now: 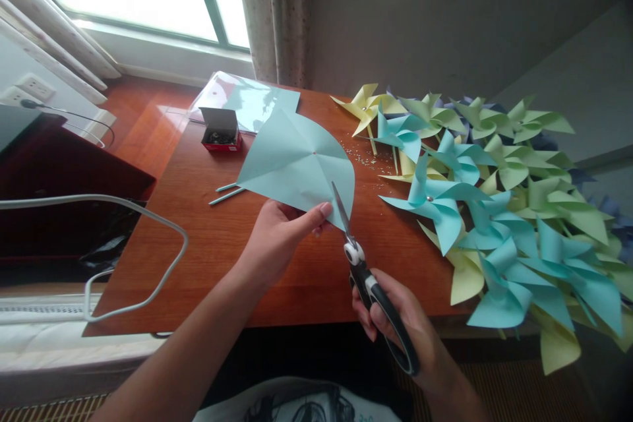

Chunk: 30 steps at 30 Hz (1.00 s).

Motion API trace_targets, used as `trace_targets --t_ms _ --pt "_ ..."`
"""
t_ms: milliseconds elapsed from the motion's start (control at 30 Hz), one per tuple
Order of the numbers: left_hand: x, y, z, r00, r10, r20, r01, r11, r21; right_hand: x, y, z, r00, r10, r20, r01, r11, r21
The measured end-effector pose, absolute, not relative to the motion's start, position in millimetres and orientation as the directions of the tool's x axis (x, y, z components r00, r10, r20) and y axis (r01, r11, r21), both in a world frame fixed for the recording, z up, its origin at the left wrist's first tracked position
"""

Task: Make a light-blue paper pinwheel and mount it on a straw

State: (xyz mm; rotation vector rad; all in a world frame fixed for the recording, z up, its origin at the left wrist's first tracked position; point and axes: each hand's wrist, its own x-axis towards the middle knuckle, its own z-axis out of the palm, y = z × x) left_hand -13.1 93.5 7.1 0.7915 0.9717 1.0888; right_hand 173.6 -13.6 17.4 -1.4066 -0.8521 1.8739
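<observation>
My left hand (284, 231) pinches the near edge of a light-blue paper sheet (291, 158), thumb on top and fingers beneath. Creases cross the sheet and meet at a small reddish dot near its middle. In my right hand (395, 316) is a pair of scissors (363, 264) with black-and-white handles. One blade lies over the paper at its near right corner; the other blade is hidden, apparently under the sheet. Two thin blue sticks (226, 196) poke out from beneath the paper's left side.
Many finished paper pinwheels (435, 201) in blue, yellow, green and purple crowd the right side of the wooden table (198, 264). Tiny beads (368, 161) are scattered beside them. A small open red box (222, 138) and plastic-wrapped paper (247, 99) sit at the back. A white cable (180, 231) loops over the left edge.
</observation>
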Motion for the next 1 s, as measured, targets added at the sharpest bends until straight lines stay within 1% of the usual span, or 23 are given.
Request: trace_targets --t_ms 433,733,1000 --pt "-14.4 93.2 6.7 0.168 0.954 -0.247 -0.34 0.291 0.894 175.8 -16.0 7.7 -0.243 0.822 -0.516 -0.121 -0.553 -0.824" --pt "-14.4 93.1 5.1 0.166 0.954 -0.25 -0.357 0.294 0.886 175.2 -17.6 8.8 -0.206 0.813 -0.545 -0.152 -0.577 -0.802" --pt "-15.6 92.6 6.2 0.18 0.952 -0.249 -0.372 0.3 0.878 175.4 -16.5 8.2 -0.218 0.807 -0.548 -0.156 -0.583 -0.797"
